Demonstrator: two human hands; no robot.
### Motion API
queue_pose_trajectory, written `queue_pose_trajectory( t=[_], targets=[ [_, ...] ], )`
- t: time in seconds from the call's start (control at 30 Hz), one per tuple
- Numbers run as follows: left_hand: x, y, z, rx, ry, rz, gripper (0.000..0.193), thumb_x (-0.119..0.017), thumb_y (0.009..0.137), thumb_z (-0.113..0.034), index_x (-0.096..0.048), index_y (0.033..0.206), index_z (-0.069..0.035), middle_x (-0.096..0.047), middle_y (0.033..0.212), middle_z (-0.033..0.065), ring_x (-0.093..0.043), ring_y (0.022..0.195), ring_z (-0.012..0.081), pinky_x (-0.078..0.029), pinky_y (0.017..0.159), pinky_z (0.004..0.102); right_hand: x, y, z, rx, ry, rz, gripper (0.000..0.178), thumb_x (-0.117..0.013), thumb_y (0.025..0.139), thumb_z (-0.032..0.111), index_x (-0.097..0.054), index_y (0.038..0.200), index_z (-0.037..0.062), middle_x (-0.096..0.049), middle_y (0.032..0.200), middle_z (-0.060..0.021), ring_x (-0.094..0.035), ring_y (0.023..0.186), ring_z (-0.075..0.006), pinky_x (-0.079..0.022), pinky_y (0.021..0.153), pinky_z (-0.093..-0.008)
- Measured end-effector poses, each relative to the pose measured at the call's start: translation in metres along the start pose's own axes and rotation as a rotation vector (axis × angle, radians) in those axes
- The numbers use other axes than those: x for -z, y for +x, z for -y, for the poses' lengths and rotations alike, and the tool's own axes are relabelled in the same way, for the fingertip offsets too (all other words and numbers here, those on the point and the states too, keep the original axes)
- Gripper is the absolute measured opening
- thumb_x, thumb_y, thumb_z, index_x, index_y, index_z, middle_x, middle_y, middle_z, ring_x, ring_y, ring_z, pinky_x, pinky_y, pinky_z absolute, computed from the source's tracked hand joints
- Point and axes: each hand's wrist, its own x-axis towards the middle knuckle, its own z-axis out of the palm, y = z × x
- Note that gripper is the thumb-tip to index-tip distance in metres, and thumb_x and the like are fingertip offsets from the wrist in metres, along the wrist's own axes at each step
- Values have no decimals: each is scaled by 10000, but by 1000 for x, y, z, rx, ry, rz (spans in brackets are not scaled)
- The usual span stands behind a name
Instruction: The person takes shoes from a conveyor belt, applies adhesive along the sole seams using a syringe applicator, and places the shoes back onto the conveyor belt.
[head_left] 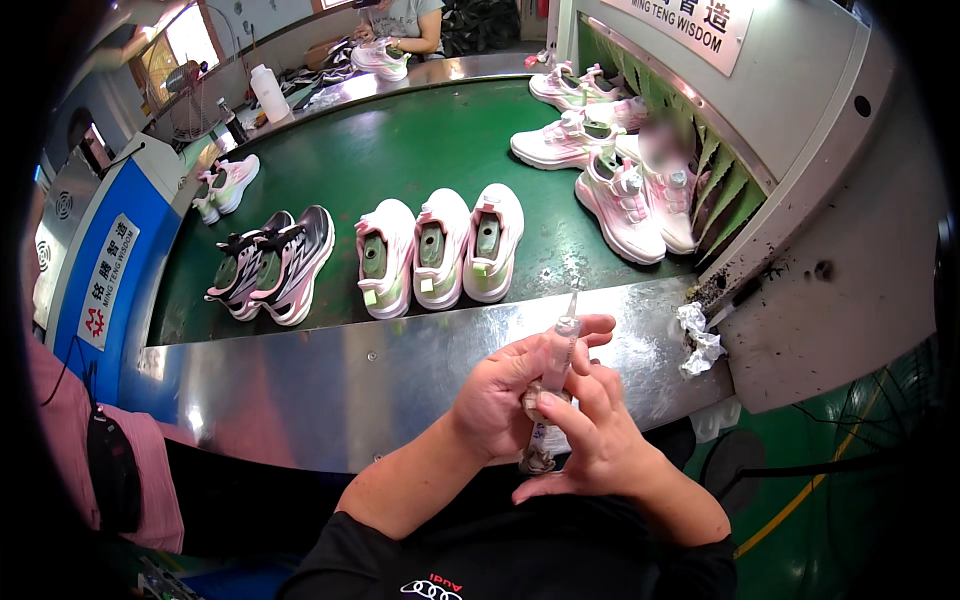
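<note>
A clear syringe point(562, 352) lies between the two hands, its narrow tip beyond the fingers, pointing away. The left hand point(505, 390) is clamped on the barrel; the right hand point(605, 435) bends its fingers against the lower part, thumb spread apart beside the plunger end, and I cannot tell whether it grips. These fingers partly hide the syringe, and its contents cannot be made out. Below them runs a metal ledge point(310, 390); right of them, crumpled white paper point(700, 342). Beyond the fingertips, on a green belt point(420, 135), three pink-white shoes point(437, 245) stand leftward, black shoes point(290, 265) farther left, clustered pale shoes point(622, 215) ahead rightward. Far off to the left stands a white bottle point(269, 95), contents hidden.
</note>
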Motion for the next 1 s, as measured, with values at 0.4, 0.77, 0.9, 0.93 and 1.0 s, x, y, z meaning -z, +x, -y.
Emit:
queue_pose_trajectory(
  t=[0.4, 0.77, 0.9, 0.93, 1.0],
  targets=[
    [-15, 16, 1, -23, -74, 79, 413, -417, 928, -353, -623, 807, -15, -321, 1428, 170, -203, 1367, 326, -237, 1091, 463, -1, -2, -3, 55, -247, -116, 709, -727, 648, 471, -466, 1265, 242, -375, 1344, -162, -420, 1107, -277, -313, 887, -402],
    [-23, 34, 1, -109, -3, 205, 503, -403, 928, -399, -614, 1088, 28, -271, 1466, 169, -190, 1374, 349, -222, 1102, 444, 11, 8, -14, 151, -406, -306, 580, -723, 689, 373, -484, 1198, 233, -433, 1240, -111, -445, 1027, -234, -323, 845, -386],
    [26, 29, -5, -328, 646, -34, 455, -513, 912, -294, -459, 1243, 13, -469, 1293, 103, -424, 1169, 227, -297, 1028, 375, 39, 6, -28, 171, -567, -306, 458, -627, 795, 389, -484, 1201, 233, -459, 1180, -91, -446, 977, -212, -313, 844, -376],
    [50, 22, -8, -378, 890, -192, 461, -562, 883, -261, -444, 1241, 6, -476, 1256, 98, -426, 1154, 222, -305, 1019, 370, 44, 5, -32, 172, -587, -308, 452, -624, 797, 383, -485, 1201, 234, -465, 1179, -89, -448, 975, -207, -312, 846, -376],
    [97, 9, -18, -471, 1246, -459, 540, -628, 840, -215, -391, 1274, 2, -465, 1217, 108, -426, 1150, 228, -307, 1020, 377, 50, 7, -39, 182, -592, -331, 447, -617, 801, 355, -478, 1208, 231, -482, 1171, -81, -459, 957, -191, -308, 854, -375]
  ],
)
